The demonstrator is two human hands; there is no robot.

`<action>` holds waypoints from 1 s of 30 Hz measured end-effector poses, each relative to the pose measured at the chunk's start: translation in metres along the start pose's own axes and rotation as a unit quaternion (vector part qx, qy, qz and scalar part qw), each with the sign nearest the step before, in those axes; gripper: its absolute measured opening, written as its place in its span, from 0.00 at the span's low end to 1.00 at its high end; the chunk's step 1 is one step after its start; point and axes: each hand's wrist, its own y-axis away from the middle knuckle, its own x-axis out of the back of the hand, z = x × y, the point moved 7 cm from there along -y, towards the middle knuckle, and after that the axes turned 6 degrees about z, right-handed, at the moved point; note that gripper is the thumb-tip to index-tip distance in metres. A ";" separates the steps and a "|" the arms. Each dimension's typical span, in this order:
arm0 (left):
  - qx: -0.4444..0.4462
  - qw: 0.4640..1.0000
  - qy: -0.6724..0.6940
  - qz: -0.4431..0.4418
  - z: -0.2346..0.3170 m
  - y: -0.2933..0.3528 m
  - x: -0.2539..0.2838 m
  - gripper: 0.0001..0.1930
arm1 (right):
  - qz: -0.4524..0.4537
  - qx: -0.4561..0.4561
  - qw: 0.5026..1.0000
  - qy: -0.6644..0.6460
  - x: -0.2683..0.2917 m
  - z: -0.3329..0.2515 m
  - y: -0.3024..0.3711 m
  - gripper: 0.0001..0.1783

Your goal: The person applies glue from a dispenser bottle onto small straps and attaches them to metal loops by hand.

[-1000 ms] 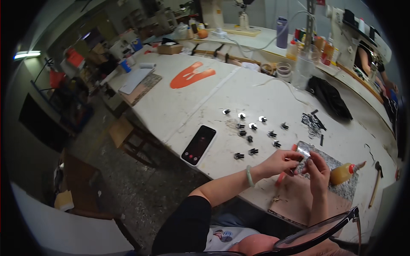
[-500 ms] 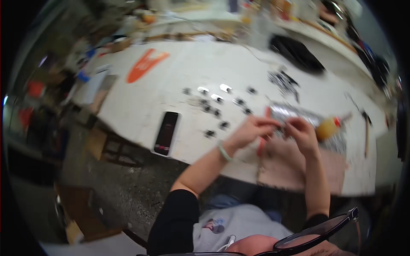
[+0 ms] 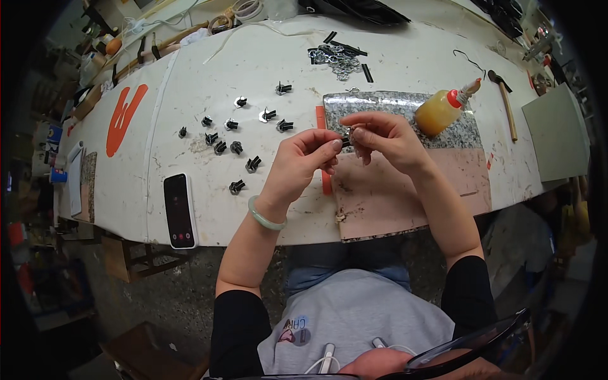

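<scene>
Both hands meet above the stone slab (image 3: 472,130), close to its left end. My left hand (image 3: 303,158) pinches a short black strip (image 3: 346,142) between thumb and fingertips. A small silver metal piece (image 3: 346,131) shows at the strip's upper end, where my right hand (image 3: 387,140) closes thumb and fingers on it; its exact shape is partly hidden by the fingertips. To the left lie several small black strip pieces with silver metal parts, among them one piece (image 3: 236,187) nearest me. A pile of silver metal rings (image 3: 341,62) with loose black strips lies farther back.
A yellow glue bottle (image 3: 437,114) with a red collar stands on the slab. Pinkish board (image 3: 418,190) covers the near side. A hammer (image 3: 506,104) lies at right, a phone (image 3: 180,212) near the front edge, an orange flat shape (image 3: 124,123) at left.
The view has swung right and steadied, so table things appear farther left and sharper. My hands stay together over the slab, fingers still pinched at the small pieces.
</scene>
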 end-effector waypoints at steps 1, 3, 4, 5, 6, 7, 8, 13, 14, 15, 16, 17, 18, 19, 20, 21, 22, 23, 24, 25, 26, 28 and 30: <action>-0.001 1.000 0.000 0.000 -0.001 0.000 0.000 0.10 | 0.008 0.004 1.000 -0.013 -0.001 0.000 0.001 0.12; 0.010 1.000 0.029 0.002 -0.003 0.001 0.002 0.09 | 0.015 0.010 1.000 -0.025 -0.001 -0.001 0.000 0.12; 0.007 1.000 0.028 0.001 -0.002 0.001 0.003 0.09 | -0.005 0.010 0.999 -0.032 -0.002 0.001 0.000 0.12; 0.014 0.999 0.033 0.001 -0.003 0.001 0.003 0.09 | -0.024 0.008 0.999 -0.039 -0.005 0.002 0.000 0.12; 0.020 0.999 0.037 0.002 -0.004 0.001 0.004 0.09 | -0.018 0.004 0.999 -0.026 -0.005 0.003 -0.001 0.11; 0.018 0.999 0.037 0.001 -0.004 0.000 0.005 0.09 | -0.018 0.006 0.999 -0.025 -0.006 0.002 -0.001 0.11; 0.023 0.999 0.041 -0.003 -0.005 -0.001 0.005 0.09 | -0.006 0.013 1.000 -0.025 -0.005 0.001 -0.002 0.11; 0.029 0.999 0.024 -0.009 -0.006 0.000 0.004 0.11 | -0.011 0.026 1.000 0.005 -0.009 0.000 -0.002 0.10; 0.029 0.999 0.034 -0.003 -0.006 -0.001 0.003 0.11 | -0.007 0.025 0.999 0.028 -0.010 0.001 -0.002 0.10; 0.029 0.999 0.044 0.003 -0.006 -0.001 0.003 0.12 | -0.003 0.025 0.998 0.050 -0.010 0.002 -0.002 0.10; 0.028 0.999 0.042 0.003 -0.004 -0.001 0.003 0.12 | -0.003 0.027 0.998 0.050 -0.010 0.003 -0.003 0.10; 0.046 0.997 0.058 0.006 -0.005 -0.001 0.003 0.12 | 0.021 0.032 0.999 0.031 -0.005 0.003 -0.002 0.10; 0.064 0.995 0.075 0.009 -0.006 -0.001 0.002 0.13 | 0.044 0.036 0.998 0.013 0.000 0.003 -0.002 0.11; 0.065 0.995 0.075 0.008 -0.007 -0.001 0.002 0.13 | 0.046 0.036 0.998 0.013 0.001 0.003 -0.002 0.11; 0.035 0.998 0.048 0.008 -0.004 -0.001 0.002 0.13 | 0.045 0.036 0.998 0.041 0.001 0.003 -0.001 0.10; 0.006 1.000 0.022 0.009 -0.002 -0.001 0.002 0.13 | 0.043 0.036 0.996 0.068 0.001 0.003 -0.001 0.10; 0.007 1.000 0.023 0.009 -0.003 -0.001 0.003 0.13 | 0.043 0.035 0.996 0.068 0.000 0.001 -0.001 0.10; -0.007 0.999 0.017 0.026 -0.003 -0.002 0.007 0.13 | 0.036 0.074 0.993 0.080 -0.003 -0.007 -0.001 0.09; -0.021 0.999 0.011 0.044 -0.002 -0.003 0.010 0.13 | 0.030 0.114 0.989 0.091 -0.006 -0.013 -0.001 0.08; -0.021 0.999 0.012 0.044 -0.002 -0.002 0.009 0.13 | 0.029 0.113 0.989 0.091 -0.008 -0.013 -0.001 0.08; -0.026 0.998 0.014 0.051 -0.001 -0.002 0.008 0.13 | 0.037 0.153 0.978 0.137 -0.009 -0.017 0.001 0.09; -0.030 0.998 0.017 0.056 0.000 -0.002 0.007 0.13 | 0.045 0.192 0.963 0.183 -0.011 -0.019 0.002 0.11; -0.018 0.998 0.030 0.045 -0.002 0.000 0.003 0.14 | 0.075 0.219 0.951 0.207 -0.007 -0.016 0.002 0.12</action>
